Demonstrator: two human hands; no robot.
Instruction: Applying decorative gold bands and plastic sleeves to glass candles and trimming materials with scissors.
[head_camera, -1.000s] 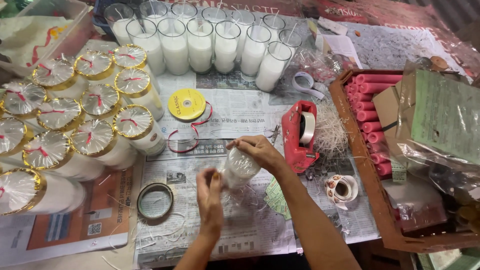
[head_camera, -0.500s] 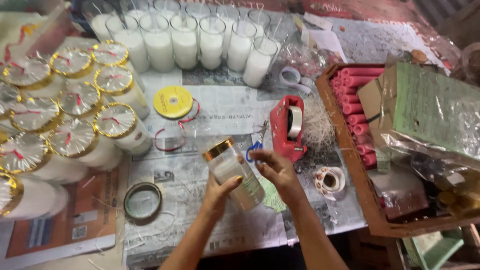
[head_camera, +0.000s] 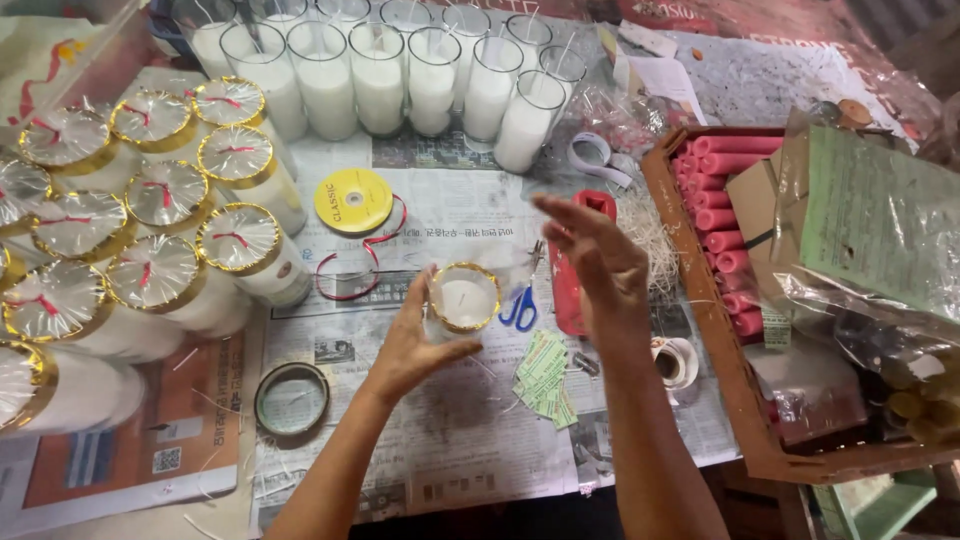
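A newspaper-covered table (head_camera: 470, 440) spreads under everything. At its right edge sits a brown cardboard tray (head_camera: 745, 400) with a stack of pink rolled candles (head_camera: 725, 190) along its near wall and plastic-wrapped green packets (head_camera: 880, 220) piled on top. On the left stands a cluster of finished candle jars (head_camera: 150, 240), each capped in clear wrap with a gold rim and a red ribbon tie. Along the far edge runs a row of unwrapped glass candle jars (head_camera: 400, 75) filled with white wax.

Near the middle, the left hand (head_camera: 415, 340) wraps its thumb and fingers around the side of a gold-rimmed glass candle jar (head_camera: 464, 297), holding it upright just above the newspaper with its open top facing the camera; clear wrap seems to trail about the jar. The right hand (head_camera: 600, 260) hovers just right of the jar, fingers spread and palm open, holding nothing and not touching the jar.

Behind the right hand lies a red tape dispenser (head_camera: 572, 300), mostly hidden. A yellow ribbon spool (head_camera: 353, 200) lies beyond the jar with red ribbon (head_camera: 345, 280) curling from it. A roll of gold trim tape (head_camera: 291, 399) lies near the left forearm. Blue-handled scissors (head_camera: 519, 308) rest just right of the jar, green paper labels (head_camera: 545, 375) lie below them, and a small patterned tape roll (head_camera: 678, 362) sits by the right forearm.
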